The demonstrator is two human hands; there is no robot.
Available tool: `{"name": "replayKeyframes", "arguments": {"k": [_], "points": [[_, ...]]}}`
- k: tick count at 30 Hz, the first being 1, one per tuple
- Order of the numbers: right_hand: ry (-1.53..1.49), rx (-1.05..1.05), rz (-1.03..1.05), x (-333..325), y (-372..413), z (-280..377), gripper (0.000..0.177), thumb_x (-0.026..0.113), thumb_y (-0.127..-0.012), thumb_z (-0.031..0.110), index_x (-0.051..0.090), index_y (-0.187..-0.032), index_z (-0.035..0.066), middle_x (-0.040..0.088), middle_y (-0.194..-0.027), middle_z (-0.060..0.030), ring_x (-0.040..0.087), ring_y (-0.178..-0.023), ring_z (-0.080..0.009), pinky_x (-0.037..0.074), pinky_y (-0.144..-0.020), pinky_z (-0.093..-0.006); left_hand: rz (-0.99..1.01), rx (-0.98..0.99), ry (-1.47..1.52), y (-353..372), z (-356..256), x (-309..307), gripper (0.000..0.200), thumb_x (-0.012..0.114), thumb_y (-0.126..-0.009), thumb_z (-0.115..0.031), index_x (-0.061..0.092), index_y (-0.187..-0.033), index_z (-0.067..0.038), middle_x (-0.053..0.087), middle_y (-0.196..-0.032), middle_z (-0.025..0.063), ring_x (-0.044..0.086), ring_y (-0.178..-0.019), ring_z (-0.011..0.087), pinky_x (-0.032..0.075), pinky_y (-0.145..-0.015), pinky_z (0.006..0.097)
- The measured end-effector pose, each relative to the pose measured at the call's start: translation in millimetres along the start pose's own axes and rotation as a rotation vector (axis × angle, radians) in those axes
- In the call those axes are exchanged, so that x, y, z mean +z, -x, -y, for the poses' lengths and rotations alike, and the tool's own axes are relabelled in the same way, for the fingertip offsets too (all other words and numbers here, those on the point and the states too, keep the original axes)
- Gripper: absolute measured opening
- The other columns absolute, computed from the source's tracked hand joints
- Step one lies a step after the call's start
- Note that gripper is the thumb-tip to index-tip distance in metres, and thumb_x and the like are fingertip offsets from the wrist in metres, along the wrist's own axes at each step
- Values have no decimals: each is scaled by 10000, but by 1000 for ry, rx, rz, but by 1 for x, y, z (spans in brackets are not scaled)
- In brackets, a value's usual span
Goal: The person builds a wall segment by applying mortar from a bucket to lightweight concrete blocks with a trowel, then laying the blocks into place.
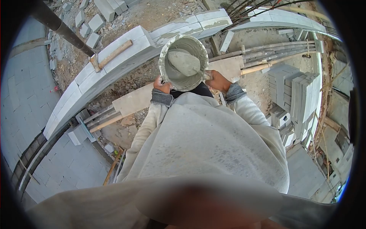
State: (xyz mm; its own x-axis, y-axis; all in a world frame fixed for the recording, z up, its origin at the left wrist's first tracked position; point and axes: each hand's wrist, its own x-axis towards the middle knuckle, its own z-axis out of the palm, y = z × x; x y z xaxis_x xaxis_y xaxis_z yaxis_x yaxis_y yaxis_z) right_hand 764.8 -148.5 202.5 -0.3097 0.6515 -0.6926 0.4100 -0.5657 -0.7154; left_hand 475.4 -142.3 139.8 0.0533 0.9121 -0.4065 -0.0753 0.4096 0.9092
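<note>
A mortar-caked bucket [183, 63] holds grey wet mortar and hangs in front of my chest. My left hand [161, 84] grips its rim on the left side. My right hand [216, 80] grips the rim on the right side. Both sleeves are dusty grey with knitted cuffs. The bucket is above a plank [134, 101] and a low wall of grey blocks [114, 57].
A hammer with a wooden handle [111, 55] lies on the block wall. A black pipe [63, 28] slants at the upper left. Stacked grey blocks [294, 93] stand at the right, and loose blocks and rubble lie on the ground behind the wall.
</note>
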Motion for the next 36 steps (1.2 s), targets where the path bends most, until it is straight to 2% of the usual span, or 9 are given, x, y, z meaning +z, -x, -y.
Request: {"name": "replayKeyframes", "arguments": {"k": [8, 15, 17, 19, 22, 26, 29, 32, 36], "points": [[-422, -46, 143, 37, -22, -14, 213, 513, -779, 72, 550, -981, 14, 486, -644, -1, 443, -469, -81, 367, -439, -233, -121, -247, 306, 13, 57, -65, 420, 493, -689, 86, 586, -1090, 3, 639, -787, 60, 578, -591, 158, 467, -513, 257], [-554, 23, -115, 54, -120, -78, 275, 540, -770, 115, 566, -1024, 14, 500, -623, -13, 466, -476, -106, 390, -448, -262, -343, -276, 296, 31, 145, -139, 485, 465, -661, 114, 584, -1119, 3, 637, -846, 62, 580, -635, 163, 476, -518, 277], [-461, -28, -247, 75, -178, -86, 297, 543, -788, 127, 554, -1055, -2, 546, -676, -37, 503, -522, -128, 422, -476, -275, -446, -567, 55, 39, 135, -154, 474, 457, -665, 122, 594, -1101, -2, 639, -875, 79, 589, -658, 187, 493, -536, 310], [-352, -136, -404, 102, -245, -91, 356, 547, -800, 144, 539, -1120, -12, 574, -741, -75, 524, -623, -168, 471, -556, -315, -320, -310, 398, 55, 192, -199, 455, 451, -674, 128, 603, -1081, -6, 643, -893, 95, 607, -695, 222, 513, -566, 349], [-166, -122, -478, 137, -308, -49, 594, 615, -788, 224, 452, -1268, -86, 570, -1132, -322, 576, -1040, -440, 454, -903, -460, -583, -418, 233, 69, 191, -202, 465, 451, -682, 133, 601, -1099, -6, 643, -903, 104, 623, -734, 254, 534, -609, 387], [-5, -295, -529, 201, -332, -33, 643, 602, -825, 213, 350, -1349, -62, 421, -1305, -313, 555, -1044, -470, 467, -897, -485, -597, -450, 47, 87, 216, -234, 478, 462, -686, 134, 596, -1129, 12, 651, -945, 126, 628, -765, 256, 555, -671, 399], [-8, -388, -527, 228, -308, -47, 638, 592, -833, 171, 318, -1361, -58, 397, -1296, -304, 543, -1042, -481, 479, -885, -489, -561, -422, 361, 100, 230, -240, 458, 490, -697, 126, 594, -1125, 0, 648, -978, 112, 626, -790, 242, 550, -698, 379], [-73, -404, -495, 234, -283, -69, 635, 597, -830, 145, 309, -1355, -69, 415, -1239, -300, 533, -1047, -484, 485, -880, -487, -390, -493, -17, 118, 283, -288, 438, 528, -711, 101, 587, -1127, -21, 636, -1000, 93, 623, -818, 245, 546, -724, 377], [-160, -328, -535, 230, -298, -63, 638, 600, -833, 139, 304, -1352, -87, 405, -1242, -327, 524, -1057, -492, 484, -886, -486, -552, -437, 303, 91, 247, -234, 430, 562, -697, 84, 577, -1115, -15, 633, -996, 87, 623, -815, 253, 547, -721, 391]]}}
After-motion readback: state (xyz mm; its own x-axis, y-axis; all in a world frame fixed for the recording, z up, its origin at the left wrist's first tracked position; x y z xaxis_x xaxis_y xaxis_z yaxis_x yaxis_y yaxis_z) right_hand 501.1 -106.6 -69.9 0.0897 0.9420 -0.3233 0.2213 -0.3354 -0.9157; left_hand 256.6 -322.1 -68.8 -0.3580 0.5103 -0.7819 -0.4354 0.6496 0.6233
